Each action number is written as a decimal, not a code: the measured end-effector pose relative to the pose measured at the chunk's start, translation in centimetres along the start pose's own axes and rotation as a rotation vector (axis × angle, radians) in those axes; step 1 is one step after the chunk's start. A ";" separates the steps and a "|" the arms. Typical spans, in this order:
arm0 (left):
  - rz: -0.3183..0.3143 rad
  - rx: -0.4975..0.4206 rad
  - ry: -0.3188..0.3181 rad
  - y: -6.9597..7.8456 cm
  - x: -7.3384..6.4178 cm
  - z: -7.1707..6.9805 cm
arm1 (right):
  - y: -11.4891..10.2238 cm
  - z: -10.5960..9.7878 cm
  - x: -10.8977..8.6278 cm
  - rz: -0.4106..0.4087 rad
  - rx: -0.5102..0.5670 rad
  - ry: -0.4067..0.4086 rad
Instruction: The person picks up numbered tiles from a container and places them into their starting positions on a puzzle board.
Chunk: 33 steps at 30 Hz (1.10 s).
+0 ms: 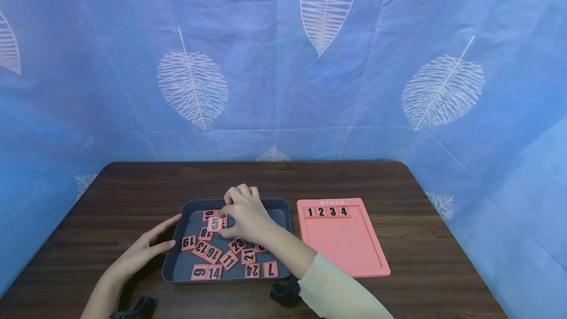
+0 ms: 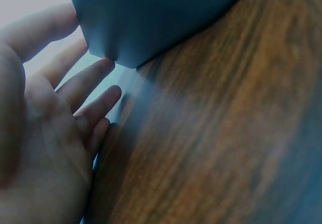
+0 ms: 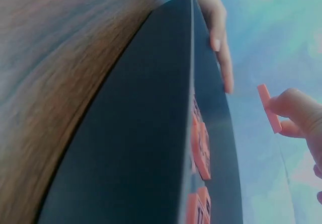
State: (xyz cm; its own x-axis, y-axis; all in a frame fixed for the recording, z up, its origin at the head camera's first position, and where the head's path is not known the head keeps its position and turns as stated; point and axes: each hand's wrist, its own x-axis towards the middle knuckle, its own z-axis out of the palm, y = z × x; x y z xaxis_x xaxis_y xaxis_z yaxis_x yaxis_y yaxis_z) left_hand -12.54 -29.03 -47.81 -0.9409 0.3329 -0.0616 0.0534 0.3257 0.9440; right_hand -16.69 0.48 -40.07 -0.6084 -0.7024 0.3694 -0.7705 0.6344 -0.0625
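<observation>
On the near side of my right hand (image 1: pixel 248 216), the tiles 24 and 7 (image 1: pixel 270 269) lie in the dark tray (image 1: pixel 179 267). My left hand (image 1: pixel 141 252) has its fingers stretched, and they touch the tray's left side. My right hand pinches the tile 5 (image 1: pixel 214 224), raised above the other tiles (image 1: pixel 201 248). To the right of this hand lies the pink board (image 1: pixel 350 247), with tiles 1, 2, 3 and 4 (image 1: pixel 321 212) along its far part. Beyond both hands hangs a blue cloth (image 1: pixel 266 78).
</observation>
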 end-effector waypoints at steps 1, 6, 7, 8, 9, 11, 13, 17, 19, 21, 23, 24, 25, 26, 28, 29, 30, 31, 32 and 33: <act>0.001 -0.002 -0.002 0.0 0.0 0.0 | 0.2 -0.2 -0.3 -0.004 0.007 0.010; 0.008 -0.008 -0.009 -0.2 0.0 0.0 | 1.3 -1.2 -2.0 -0.017 0.045 0.033; 0.007 -0.010 -0.010 -0.3 0.0 0.0 | 1.6 -1.3 -2.4 -0.020 0.052 0.038; 0.006 -0.010 -0.009 -0.3 0.0 0.0 | 1.9 -1.5 -2.8 -0.023 0.055 0.042; 0.004 -0.007 -0.008 -0.3 0.0 0.0 | 2.3 -1.7 -3.2 -0.026 0.061 0.047; 0.001 -0.005 -0.008 -0.3 0.0 -0.1 | 3.0 -2.0 -4.1 -0.030 0.073 0.054; 0.000 0.000 -0.008 -0.3 0.0 -0.1 | 3.7 -2.2 -4.9 -0.033 0.077 0.064; 0.009 0.003 -0.008 -0.2 0.1 -0.2 | 5.3 -2.7 -6.6 -0.035 0.087 0.081; 0.017 0.005 -0.008 -0.2 0.1 -0.2 | 6.1 -3.0 -7.4 -0.030 0.093 0.087; 0.021 0.012 -0.006 -0.2 0.1 -0.2 | 6.8 -3.3 -8.3 -0.024 0.111 0.087; 0.028 0.021 -0.005 -0.3 0.1 -0.2 | 7.5 -3.6 -9.1 -0.015 0.126 0.089; 0.031 0.024 -0.004 -0.3 0.1 -0.2 | 7.8 -3.7 -9.6 -0.011 0.134 0.091; 0.034 0.027 -0.003 -0.3 0.1 -0.2 | 8.2 -3.8 -10.0 -0.008 0.138 0.094; 0.036 0.027 -0.003 -0.3 0.1 -0.2 | 8.6 -3.9 -10.4 -0.009 0.144 0.101; 0.040 0.027 -0.003 -0.3 0.1 -0.2 | 9.5 -4.0 -11.3 -0.015 0.151 0.117; 0.041 0.024 -0.004 -0.3 0.1 -0.2 | 9.9 -4.0 -11.7 -0.019 0.152 0.127; 0.042 0.021 -0.006 -0.3 0.1 -0.2 | 10.4 -4.1 -12.1 -0.025 0.152 0.137; 0.042 0.019 -0.007 -0.3 0.1 -0.2 | 10.8 -4.2 -12.5 -0.030 0.152 0.146; 0.044 0.018 -0.008 -0.4 0.1 -0.2 | 11.2 -4.2 -12.9 -0.036 0.157 0.155; 0.045 0.017 -0.010 -0.4 0.1 -0.2 | 11.7 -4.3 -13.2 -0.041 0.163 0.162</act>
State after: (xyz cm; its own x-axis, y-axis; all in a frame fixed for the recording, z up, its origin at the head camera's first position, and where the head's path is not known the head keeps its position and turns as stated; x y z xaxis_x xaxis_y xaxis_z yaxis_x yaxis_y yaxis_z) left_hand -12.75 -29.25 -48.13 -0.9339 0.3568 -0.0226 0.1013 0.3247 0.9404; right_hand -16.79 18.57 -41.67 -0.5476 -0.6569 0.5183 -0.8223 0.5369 -0.1885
